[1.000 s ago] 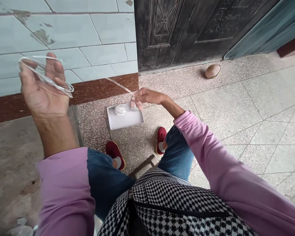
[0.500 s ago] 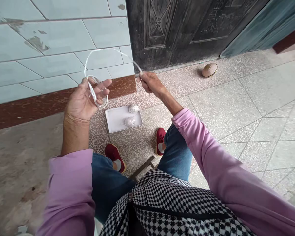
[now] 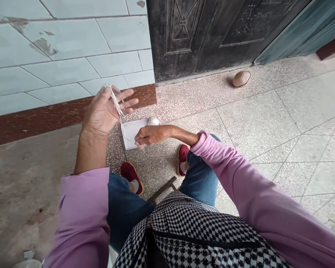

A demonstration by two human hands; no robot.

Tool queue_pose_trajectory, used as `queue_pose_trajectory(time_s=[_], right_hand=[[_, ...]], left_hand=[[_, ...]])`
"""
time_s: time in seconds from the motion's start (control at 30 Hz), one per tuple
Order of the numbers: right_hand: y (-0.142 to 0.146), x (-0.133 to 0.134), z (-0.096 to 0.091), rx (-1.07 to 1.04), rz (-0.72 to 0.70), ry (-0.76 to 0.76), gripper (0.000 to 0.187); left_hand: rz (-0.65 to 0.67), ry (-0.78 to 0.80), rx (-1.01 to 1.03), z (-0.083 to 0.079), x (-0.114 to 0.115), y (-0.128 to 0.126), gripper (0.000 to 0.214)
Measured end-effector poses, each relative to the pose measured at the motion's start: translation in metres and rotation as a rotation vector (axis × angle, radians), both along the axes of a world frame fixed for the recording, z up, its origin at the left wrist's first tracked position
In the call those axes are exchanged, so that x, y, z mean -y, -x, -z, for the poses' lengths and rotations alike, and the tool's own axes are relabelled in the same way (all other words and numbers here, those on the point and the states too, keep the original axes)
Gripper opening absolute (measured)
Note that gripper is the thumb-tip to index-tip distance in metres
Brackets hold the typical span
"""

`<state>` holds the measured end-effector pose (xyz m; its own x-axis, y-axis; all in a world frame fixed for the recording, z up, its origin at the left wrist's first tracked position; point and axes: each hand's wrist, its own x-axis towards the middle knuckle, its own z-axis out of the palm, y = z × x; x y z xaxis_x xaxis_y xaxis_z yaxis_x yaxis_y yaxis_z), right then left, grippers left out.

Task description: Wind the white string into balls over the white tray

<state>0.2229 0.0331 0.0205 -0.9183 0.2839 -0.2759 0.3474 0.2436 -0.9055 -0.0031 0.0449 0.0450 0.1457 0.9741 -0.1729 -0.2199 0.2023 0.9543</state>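
Note:
Loops of white yarn [image 3: 117, 102] hang around the fingers of my left hand [image 3: 98, 114], raised in front of the tiled wall. Its thumb and forefinger are closed on the yarn, while the other fingers stretch out to the right. From those loops a strand runs down to my right hand [image 3: 153, 134], whose fingertips pinch it over a shallow white box [image 3: 129, 130]. One white yarn ball [image 3: 153, 121] shows in the far right corner of the box. My right hand hides the lower right part of the box.
The box lies on the speckled floor in front of my red shoes [image 3: 131, 175]. Ahead are a tiled wall [image 3: 67, 39] and a dark panelled door [image 3: 201, 37]. A pinkish oval object [image 3: 241, 79] rests by the door's foot.
My right hand has come down and left, from beside the wall corner to over the box, drawing the yarn downward. The big arc of yarn is gone. One yarn ball is now hidden.

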Motion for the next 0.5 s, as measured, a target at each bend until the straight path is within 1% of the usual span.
queue_pose_trajectory(time_s=[0.1,0.13,0.2,0.27,0.33,0.4,0.5], right_hand=[[-0.012,-0.016,-0.001,-0.147,0.042,0.077,0.037],[-0.017,-0.023,-0.002,-0.187,0.08,0.101,0.038],[-0.027,-0.035,-0.005,-0.269,0.194,0.141,0.047],[-0.035,-0.045,-0.008,-0.345,0.333,0.152,0.05],[-0.039,-0.053,-0.01,-0.398,0.46,0.129,0.051],[-0.042,-0.06,-0.01,-0.416,0.564,0.084,0.052],[-0.042,-0.068,-0.009,-0.366,0.683,-0.002,0.056]], left_hand=[[0.068,0.031,-0.099,0.002,0.002,-0.004,0.059],[0.08,0.041,-0.119,0.004,0.002,-0.005,0.06],[0.111,0.069,-0.133,0.012,0.001,-0.008,0.059],[0.163,0.1,-0.122,0.018,0.0,-0.011,0.057],[0.243,0.122,-0.105,0.021,0.0,-0.012,0.059],[0.318,0.125,-0.094,0.021,0.002,-0.012,0.067],[0.371,0.14,-0.072,0.017,0.004,-0.012,0.072]])
